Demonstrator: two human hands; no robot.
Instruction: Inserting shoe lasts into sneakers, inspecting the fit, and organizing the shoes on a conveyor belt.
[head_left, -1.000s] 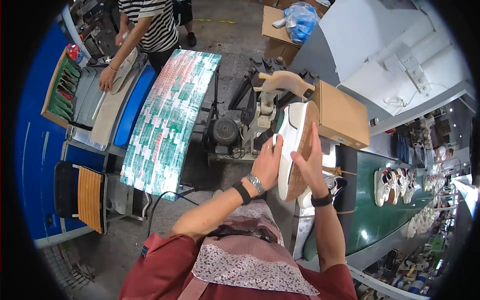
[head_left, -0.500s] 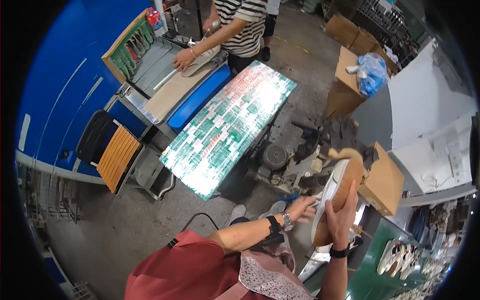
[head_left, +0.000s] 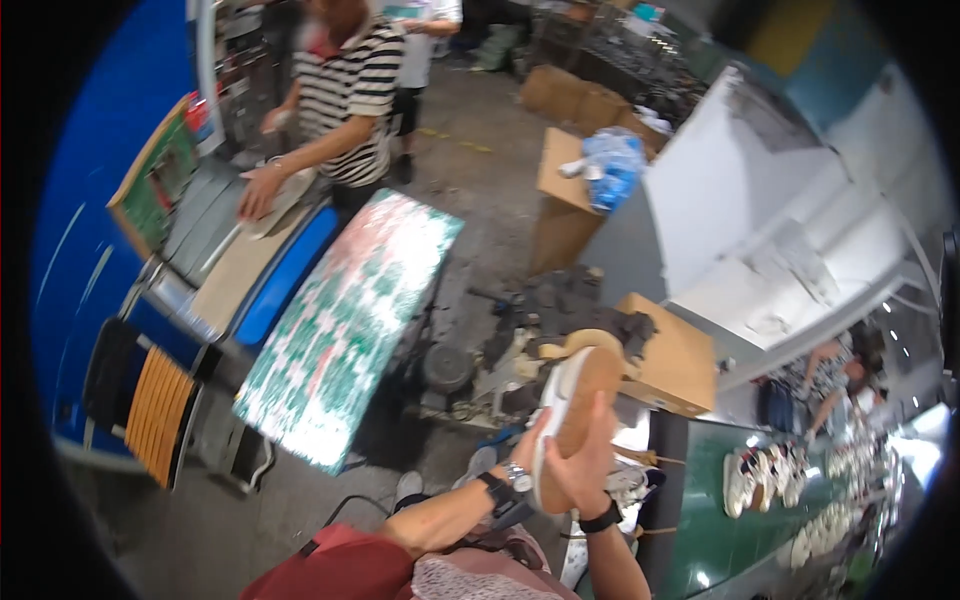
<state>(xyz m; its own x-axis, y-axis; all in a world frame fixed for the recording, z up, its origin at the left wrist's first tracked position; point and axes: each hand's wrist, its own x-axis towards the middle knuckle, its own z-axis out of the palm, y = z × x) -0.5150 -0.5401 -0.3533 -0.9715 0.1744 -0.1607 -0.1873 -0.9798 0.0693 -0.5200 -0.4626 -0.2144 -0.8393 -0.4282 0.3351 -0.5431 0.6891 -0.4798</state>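
Note:
A sneaker (head_left: 588, 388) with a tan sole and white sidewall stands on end between my hands, its sole turned to the right. My right hand (head_left: 582, 462) is wrapped round the sole side near the lower end. On the other side, my left hand (head_left: 530, 445) presses against the upper, its fingers partly hidden behind the shoe. Just behind the shoe's top end is a tan round wheel (head_left: 552, 350) on a machine; whether they touch, I cannot tell.
A green conveyor belt (head_left: 700, 535) with several shoes (head_left: 762, 478) runs at the right. Beside the machine stands a cardboard box (head_left: 672, 365). Left lies a green-and-white patterned tabletop (head_left: 345, 330); beyond it a person in a striped shirt (head_left: 350, 85) works at a bench. A slatted chair (head_left: 160, 410) stands far left.
The view has swung to the right, so the surroundings sit further left. My left hand has come up against the shoe, where before it was reaching with spread fingers.

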